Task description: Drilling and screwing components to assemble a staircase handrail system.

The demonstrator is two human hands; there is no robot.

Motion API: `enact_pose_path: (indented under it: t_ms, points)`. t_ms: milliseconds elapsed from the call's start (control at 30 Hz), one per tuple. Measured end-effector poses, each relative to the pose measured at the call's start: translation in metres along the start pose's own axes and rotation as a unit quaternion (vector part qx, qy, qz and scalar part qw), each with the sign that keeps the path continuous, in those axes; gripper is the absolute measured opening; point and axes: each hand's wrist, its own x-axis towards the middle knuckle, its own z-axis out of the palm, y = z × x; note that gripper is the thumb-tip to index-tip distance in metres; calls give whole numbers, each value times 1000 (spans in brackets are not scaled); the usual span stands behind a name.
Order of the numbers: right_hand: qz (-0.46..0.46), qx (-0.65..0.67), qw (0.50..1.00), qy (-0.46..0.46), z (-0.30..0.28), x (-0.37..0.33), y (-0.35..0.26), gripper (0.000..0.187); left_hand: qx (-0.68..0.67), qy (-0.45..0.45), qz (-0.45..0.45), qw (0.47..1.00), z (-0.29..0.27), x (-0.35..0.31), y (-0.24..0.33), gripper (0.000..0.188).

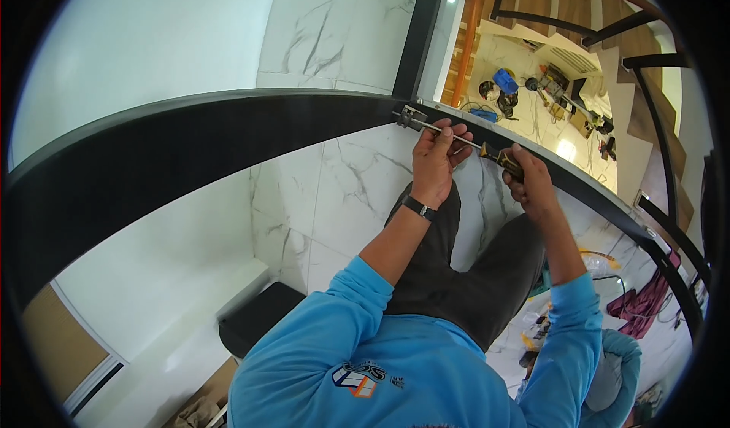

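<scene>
A long-shafted screwdriver (pixel 493 155) with a black and yellow handle slants across in front of me. My right hand (pixel 534 181) is closed around its handle. My left hand (pixel 436 160), with a dark band on the wrist, is closed with its fingers at the metal shaft, near the tip end. That end reaches a small grey metal bracket (pixel 411 117) at the corner where a wide black beam (pixel 205 133) meets a black post (pixel 420 36). The bracket hides the exact tip. Both hands are close beside the black rail that runs to the right.
Beyond the rail, a wooden staircase (pixel 601 13) curves down to a lower floor with several tools and a blue object (pixel 505 81). A black seat-like object (pixel 261 318) stands at lower left. Maroon cloth (pixel 648 299) and cables lie on the marble-patterned floor at right.
</scene>
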Motion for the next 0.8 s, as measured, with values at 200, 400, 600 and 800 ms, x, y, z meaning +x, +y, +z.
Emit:
enact_pose_path:
  t_ms: [200,400,600,800]
  points:
    - [-413,-348,841,19,1,-1,-11,30,9,12,-3,1000,3,-2,2,15]
    - [-4,-122,992,29,9,-9,-8,31,6,1,-6,1000,4,-4,1,16]
    - [-311,-298,899,74,8,3,4,36,33,9,-10,999,1,2,1,17]
    - [-350,-347,867,77,6,9,2,37,40,2,-7,999,3,2,4,17]
